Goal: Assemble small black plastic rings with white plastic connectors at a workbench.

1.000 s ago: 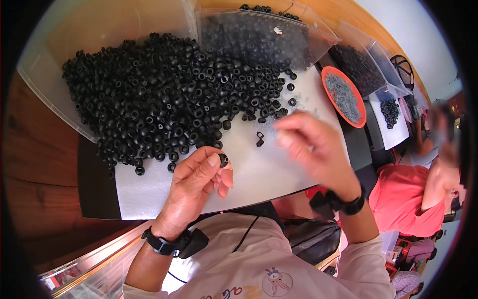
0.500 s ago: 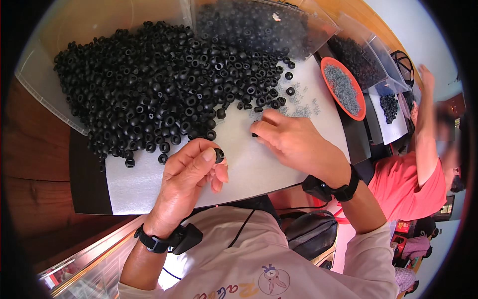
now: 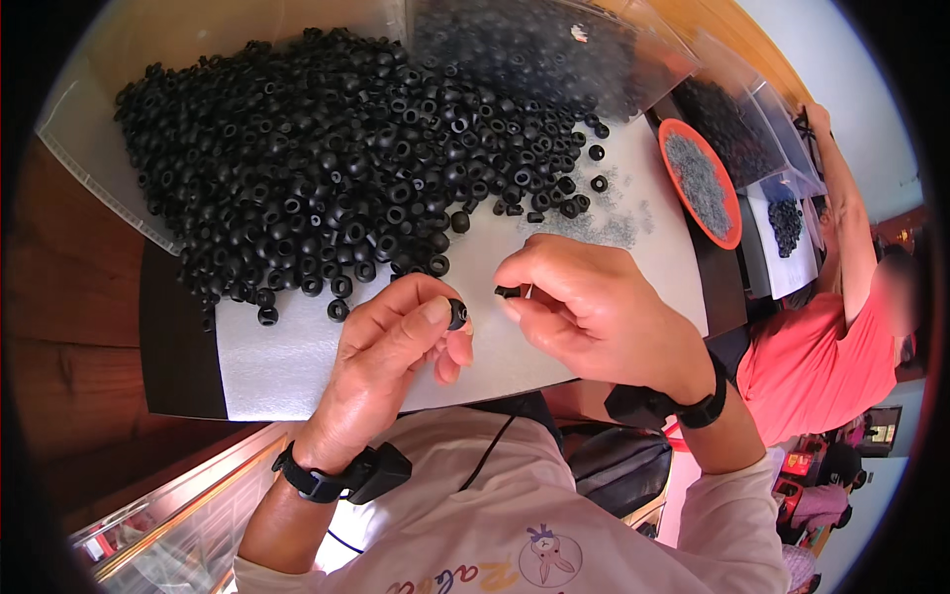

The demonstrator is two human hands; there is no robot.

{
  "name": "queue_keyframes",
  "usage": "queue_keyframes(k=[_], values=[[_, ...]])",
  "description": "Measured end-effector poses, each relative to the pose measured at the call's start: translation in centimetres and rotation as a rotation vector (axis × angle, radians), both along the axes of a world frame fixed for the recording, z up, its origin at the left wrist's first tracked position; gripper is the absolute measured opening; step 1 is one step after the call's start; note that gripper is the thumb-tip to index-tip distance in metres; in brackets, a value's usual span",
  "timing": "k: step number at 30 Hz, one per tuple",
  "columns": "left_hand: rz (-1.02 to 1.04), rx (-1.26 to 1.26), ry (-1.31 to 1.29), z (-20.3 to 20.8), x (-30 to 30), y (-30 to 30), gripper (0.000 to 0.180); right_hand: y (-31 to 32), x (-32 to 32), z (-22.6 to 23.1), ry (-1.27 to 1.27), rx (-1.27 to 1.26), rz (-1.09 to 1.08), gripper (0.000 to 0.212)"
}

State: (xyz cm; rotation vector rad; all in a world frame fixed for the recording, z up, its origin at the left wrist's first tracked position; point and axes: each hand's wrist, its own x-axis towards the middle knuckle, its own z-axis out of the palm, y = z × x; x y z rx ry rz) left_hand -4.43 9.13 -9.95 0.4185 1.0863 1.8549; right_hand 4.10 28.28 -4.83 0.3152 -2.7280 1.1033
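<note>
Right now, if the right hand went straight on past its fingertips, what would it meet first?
Probably the round, hollow black part pinched in the left hand, though relative depth is unclear.

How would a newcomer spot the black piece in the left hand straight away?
Start at the big heap of black pieces, then look just below its lower edge. There the left hand pinches a round black piece. Unlike the loose heap, it is held, and it sits to the left of the dark bit in the right hand.

Smooth, faintly glossy plastic pieces
</note>
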Motion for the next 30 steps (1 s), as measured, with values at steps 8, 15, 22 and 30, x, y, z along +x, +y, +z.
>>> queue_keyframes(k=[8,15,22,30], values=[[-0.024,-0.011,0.030,-0.2,0.1,-0.2,0.024,-1.7,0.5,-0.4,0.005,-0.295,-0.045,0.013],[-0.045,-0.011,0.024,0.0,-0.1,-0.2,0.024,-1.5,0.8,-0.5,0.089,-0.214,0.001,0.020],[-0.049,-0.021,0.080,-0.1,0.1,-0.1,0.024,-1.3,1.2,-0.8,0.166,-0.076,-0.028,0.023],[-0.082,-0.067,0.147,-0.1,0.3,-0.3,0.026,-0.8,1.6,-1.3,0.255,0.102,0.040,0.034]])
